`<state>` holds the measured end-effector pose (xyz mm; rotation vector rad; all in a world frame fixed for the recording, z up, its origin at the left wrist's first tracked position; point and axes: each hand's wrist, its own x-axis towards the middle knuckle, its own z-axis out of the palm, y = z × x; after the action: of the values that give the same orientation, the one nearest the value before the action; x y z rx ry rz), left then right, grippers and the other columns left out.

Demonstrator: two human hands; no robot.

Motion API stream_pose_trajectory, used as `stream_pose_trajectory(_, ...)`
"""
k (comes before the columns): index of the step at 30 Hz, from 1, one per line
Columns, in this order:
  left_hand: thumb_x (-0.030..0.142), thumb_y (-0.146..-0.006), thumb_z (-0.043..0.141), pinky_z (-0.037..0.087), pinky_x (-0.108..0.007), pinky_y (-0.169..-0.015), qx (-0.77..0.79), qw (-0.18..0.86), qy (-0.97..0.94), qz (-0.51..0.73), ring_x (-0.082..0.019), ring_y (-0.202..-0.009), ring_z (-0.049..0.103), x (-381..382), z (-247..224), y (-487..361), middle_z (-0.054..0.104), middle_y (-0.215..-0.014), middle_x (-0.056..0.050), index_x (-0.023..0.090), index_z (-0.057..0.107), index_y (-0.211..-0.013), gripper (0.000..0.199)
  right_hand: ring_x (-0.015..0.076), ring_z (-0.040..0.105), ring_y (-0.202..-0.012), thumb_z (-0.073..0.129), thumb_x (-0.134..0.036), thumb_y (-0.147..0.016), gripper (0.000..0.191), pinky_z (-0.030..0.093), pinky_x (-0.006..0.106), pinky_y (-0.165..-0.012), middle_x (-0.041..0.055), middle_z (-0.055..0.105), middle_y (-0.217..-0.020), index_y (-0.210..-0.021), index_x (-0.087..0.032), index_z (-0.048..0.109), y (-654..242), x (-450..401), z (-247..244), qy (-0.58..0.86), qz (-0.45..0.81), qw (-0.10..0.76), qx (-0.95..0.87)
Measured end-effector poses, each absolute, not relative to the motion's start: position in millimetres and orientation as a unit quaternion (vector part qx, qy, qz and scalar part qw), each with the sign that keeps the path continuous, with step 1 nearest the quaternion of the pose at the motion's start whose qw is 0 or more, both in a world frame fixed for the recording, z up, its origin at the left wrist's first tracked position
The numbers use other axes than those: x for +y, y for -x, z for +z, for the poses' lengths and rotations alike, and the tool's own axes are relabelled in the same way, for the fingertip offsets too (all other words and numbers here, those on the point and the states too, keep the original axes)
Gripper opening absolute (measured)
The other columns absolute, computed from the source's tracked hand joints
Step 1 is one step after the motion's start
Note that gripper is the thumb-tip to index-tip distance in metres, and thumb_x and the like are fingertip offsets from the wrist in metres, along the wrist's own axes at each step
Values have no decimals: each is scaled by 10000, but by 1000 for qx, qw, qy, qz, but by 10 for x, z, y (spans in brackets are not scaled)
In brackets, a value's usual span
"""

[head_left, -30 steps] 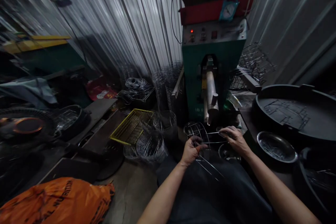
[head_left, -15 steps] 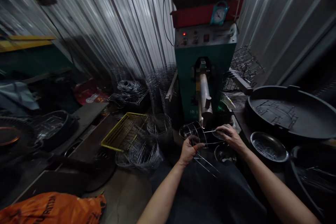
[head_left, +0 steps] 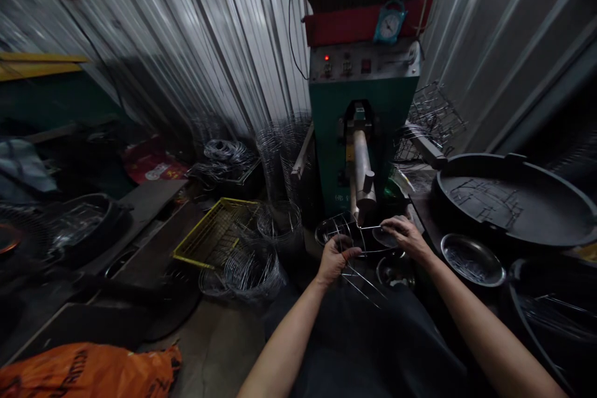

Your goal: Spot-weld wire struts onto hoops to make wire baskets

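My left hand (head_left: pixel 334 260) is closed round a wire frame (head_left: pixel 358 278), made of curved and straight metal wires that stick out toward my lap. In my right hand (head_left: pixel 407 236), the fingers pinch a thin metal rod (head_left: pixel 370 227) pointing left. The rod's far end meets the frame's wires just below the tip of the green spot welder's electrode arm (head_left: pixel 365 165); whether it touches the electrode cannot be made out. The green spot welder (head_left: pixel 326 137) stands upright in front of me, with a red light lit on its panel.
To the left are a yellow wire basket (head_left: pixel 205 230) and coils of wire (head_left: pixel 254 270). At the right stand a large black pan (head_left: pixel 550 217) with wire parts and a metal bowl (head_left: pixel 494 277) of small rods. An orange sack (head_left: pixel 93 370) lies at lower left.
The view has shifted slightly. Both hands stay at the electrode, still holding the frame and the rod, with almost no movement relative to the welder.
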<state>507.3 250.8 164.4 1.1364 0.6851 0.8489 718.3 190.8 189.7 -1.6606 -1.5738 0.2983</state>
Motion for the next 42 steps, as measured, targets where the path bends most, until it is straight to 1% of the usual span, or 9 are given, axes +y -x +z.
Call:
stream_pose_trajectory(4,311,-517,761,322,-163,-454,306,704,-516,380,-39,-465,418,2531,1620,-5079,484,-539,65,139,540,-744,360,217,505,-858,472,-415,-801,234,372,379,-795,44,601,-833,-825,-232,616,-7186,1917,1900,660,122,405,-621)
stream_pose_trajectory(9,325,-520,756,269,-158,-371,308,715,-513,361,-30,-390,378,2560,1585,-5084,466,-508,79,147,520,-773,389,221,499,-855,472,-440,-798,252,367,385,-802,43,601,-812,-809,-236,620,-7179,1929,1906,665,125,407,-614)
stream_pose_trajectory(12,329,-507,762,261,-152,-349,317,712,-512,361,-23,-380,380,2566,1594,-5086,482,-536,72,147,526,-755,388,221,498,-851,479,-439,-792,249,369,386,-800,43,602,-818,-810,-235,620,-7179,1929,1908,664,127,406,-615)
stream_pose_trajectory(15,342,-499,763,239,-148,-327,323,717,-508,351,-15,-356,360,2570,1624,-5084,475,-522,74,147,525,-732,386,223,498,-850,476,-437,-791,248,378,383,-783,46,600,-812,-809,-234,618,-7183,1931,1908,665,128,404,-615)
stream_pose_trajectory(21,349,-485,767,233,-142,-322,325,721,-508,342,-13,-350,353,2589,1641,-5082,473,-508,79,148,520,-737,405,218,509,-843,475,-434,-791,246,385,380,-780,45,599,-808,-802,-232,616,-7187,1934,1907,665,129,409,-612)
stream_pose_trajectory(26,328,-492,766,252,-139,-337,321,718,-510,349,-14,-363,364,2603,1603,-5085,467,-503,80,145,518,-732,392,220,507,-852,477,-428,-790,243,383,373,-775,47,594,-811,-806,-229,614,-7181,1929,1913,668,129,406,-610)
stream_pose_trajectory(33,361,-501,757,222,-142,-322,324,715,-523,331,-17,-353,355,2628,1637,-5063,477,-502,77,150,524,-740,395,214,513,-828,491,-418,-790,233,393,355,-753,44,591,-805,-816,-224,616,-7197,1942,1875,664,129,409,-613)
stream_pose_trajectory(42,334,-505,753,244,-147,-334,314,721,-524,327,-18,-359,364,2660,1657,-5052,467,-498,81,153,522,-711,359,217,515,-817,468,-417,-809,242,391,350,-743,47,594,-792,-810,-224,614,-7189,1953,1864,657,104,412,-622)
